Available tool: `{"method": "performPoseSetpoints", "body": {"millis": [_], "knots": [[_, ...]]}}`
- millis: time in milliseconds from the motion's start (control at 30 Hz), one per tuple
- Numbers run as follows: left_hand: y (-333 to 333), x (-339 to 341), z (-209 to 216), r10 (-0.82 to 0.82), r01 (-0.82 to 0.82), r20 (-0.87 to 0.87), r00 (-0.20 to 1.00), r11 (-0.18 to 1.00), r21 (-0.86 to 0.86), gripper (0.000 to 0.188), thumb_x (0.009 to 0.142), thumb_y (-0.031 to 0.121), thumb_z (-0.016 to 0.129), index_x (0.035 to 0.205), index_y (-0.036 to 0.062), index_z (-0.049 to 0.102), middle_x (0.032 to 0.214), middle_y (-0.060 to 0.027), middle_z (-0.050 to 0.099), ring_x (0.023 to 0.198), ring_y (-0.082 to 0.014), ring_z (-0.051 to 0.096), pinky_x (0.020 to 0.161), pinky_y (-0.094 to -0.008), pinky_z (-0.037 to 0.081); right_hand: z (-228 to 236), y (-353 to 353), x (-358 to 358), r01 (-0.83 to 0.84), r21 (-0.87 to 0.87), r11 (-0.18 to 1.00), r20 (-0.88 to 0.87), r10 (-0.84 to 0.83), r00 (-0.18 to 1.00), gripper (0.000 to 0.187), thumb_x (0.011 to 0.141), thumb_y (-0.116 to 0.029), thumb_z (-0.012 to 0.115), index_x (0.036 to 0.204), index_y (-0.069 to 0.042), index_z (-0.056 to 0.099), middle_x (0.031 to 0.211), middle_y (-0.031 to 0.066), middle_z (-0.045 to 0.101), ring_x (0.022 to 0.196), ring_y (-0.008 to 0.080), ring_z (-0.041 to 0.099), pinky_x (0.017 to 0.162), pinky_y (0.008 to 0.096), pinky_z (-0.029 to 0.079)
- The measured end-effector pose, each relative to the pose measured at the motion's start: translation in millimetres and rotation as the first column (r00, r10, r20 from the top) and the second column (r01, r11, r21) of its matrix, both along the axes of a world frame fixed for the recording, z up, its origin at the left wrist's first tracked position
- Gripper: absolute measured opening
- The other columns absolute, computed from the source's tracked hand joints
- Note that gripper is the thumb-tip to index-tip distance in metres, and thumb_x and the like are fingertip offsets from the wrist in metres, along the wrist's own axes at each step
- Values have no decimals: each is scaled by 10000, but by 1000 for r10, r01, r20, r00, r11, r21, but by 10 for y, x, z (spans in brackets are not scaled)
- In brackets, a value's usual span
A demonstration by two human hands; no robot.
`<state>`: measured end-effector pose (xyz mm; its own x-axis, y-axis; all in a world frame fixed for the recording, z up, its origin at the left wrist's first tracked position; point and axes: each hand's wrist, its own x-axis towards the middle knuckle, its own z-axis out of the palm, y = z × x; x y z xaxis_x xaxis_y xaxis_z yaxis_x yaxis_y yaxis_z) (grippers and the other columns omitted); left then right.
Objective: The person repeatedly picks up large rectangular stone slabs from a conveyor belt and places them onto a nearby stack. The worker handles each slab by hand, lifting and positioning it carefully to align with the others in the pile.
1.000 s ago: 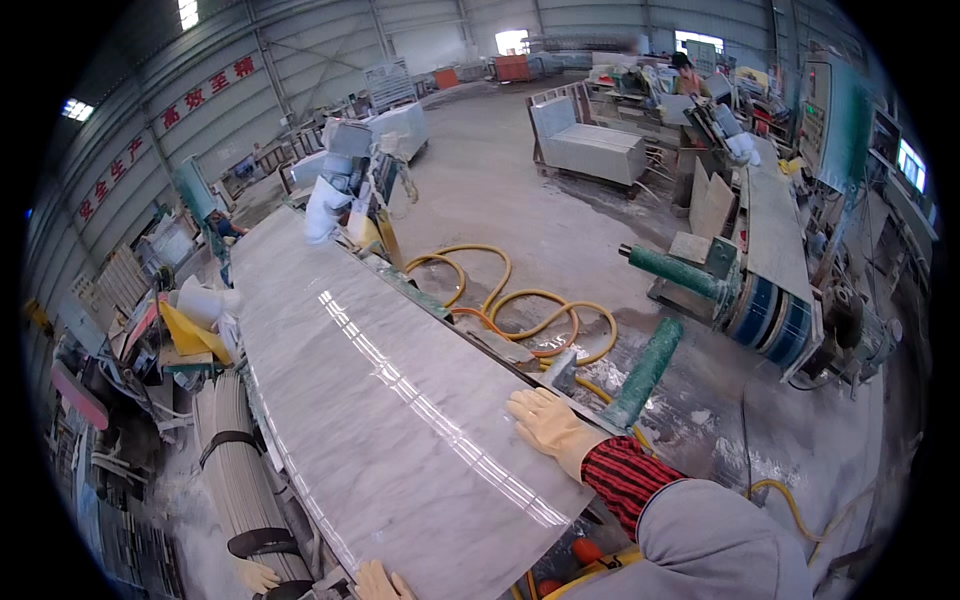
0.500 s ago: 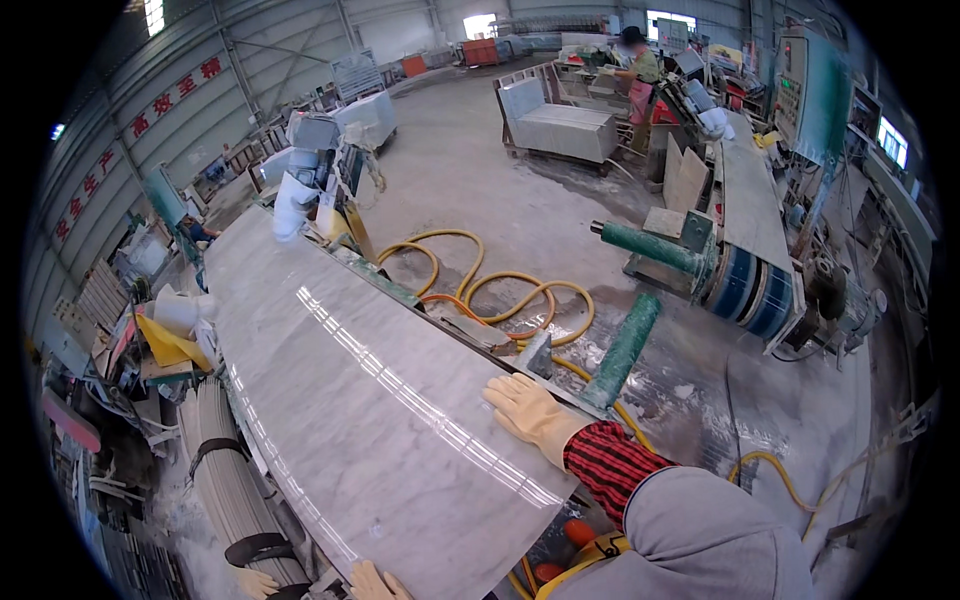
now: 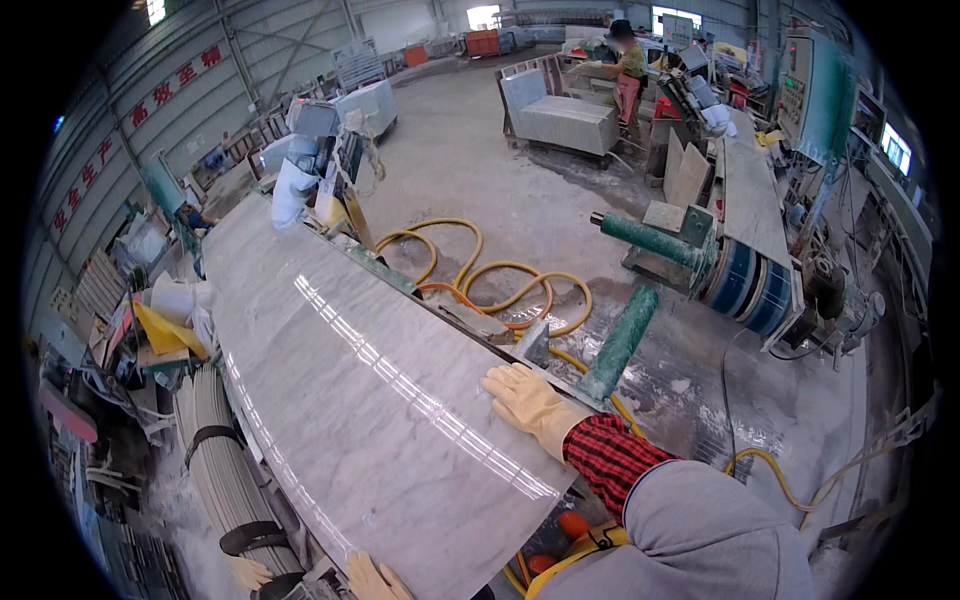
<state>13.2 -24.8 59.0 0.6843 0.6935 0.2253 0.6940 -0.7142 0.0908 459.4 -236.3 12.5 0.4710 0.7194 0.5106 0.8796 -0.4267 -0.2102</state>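
A long polished slab [image 3: 330, 420] of pale grey-veined stone stretches away from me, glossy with reflected light streaks. On its right edge my right hand [image 3: 530, 400], in a cream glove, lies flat with the fingers stretched out. My left hand [image 3: 375, 580], gloved alike, shows only partly at the lower rim; its fingers rest apart on the slab's near left edge. Farther left, another cream glove [image 3: 250, 572] shows at the rim beside the strapped bundle; whether a hand is in it I cannot tell.
A strapped bundle of thin strips [image 3: 220, 450] lies left of the slab. To the right are a green roller [image 3: 622, 340], a coiled yellow hose [image 3: 480, 270] and a conveyor with a blue drum [image 3: 745, 285]. A person [image 3: 627, 75] stands by stone blocks [image 3: 565, 125] farther back.
The view has shifted very slightly. Both my hands stay at about the same places on the slab. The distant person has shifted a little to the left.
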Motion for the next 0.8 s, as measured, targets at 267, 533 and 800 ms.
{"method": "performPoseSetpoints", "body": {"millis": [267, 533, 800], "knots": [[51, -66, -144, 33, -33, -7, 999, 998, -55, 488, 1099, 269, 539, 1495, -11, 597, 1541, -287, 578, 1464, -439, 515, 1267, -505, 351, 34, -20, -34, 11, -57, 998, -66, -15, 998, 405, 995, -282, 618, 1352, -91, 630, 1456, 133, 630, 1405, 310, 555, 1229, 475, 372], [96, -162, -322, 74, -76, -26, 997, 991, -108, 513, 1108, 288, 528, 1536, 7, 568, 1599, -250, 539, 1523, -399, 460, 1297, -483, 305, 65, -64, -65, -5, 10, 1000, 5, 5, 1000, 394, 978, -267, 648, 1327, -85, 645, 1403, 136, 656, 1348, 320, 594, 1195, 466, 406], [89, -254, -569, -9, 19, 219, 976, 999, -45, 474, 1039, 172, 627, 1485, 16, 591, 1573, -283, 540, 1463, -481, 478, 1233, -587, 326, -5, -97, -61, -22, 63, 998, 38, 19, 999, 402, 955, -250, 682, 1314, -75, 648, 1379, 136, 661, 1319, 330, 606, 1164, 473, 435]]}}
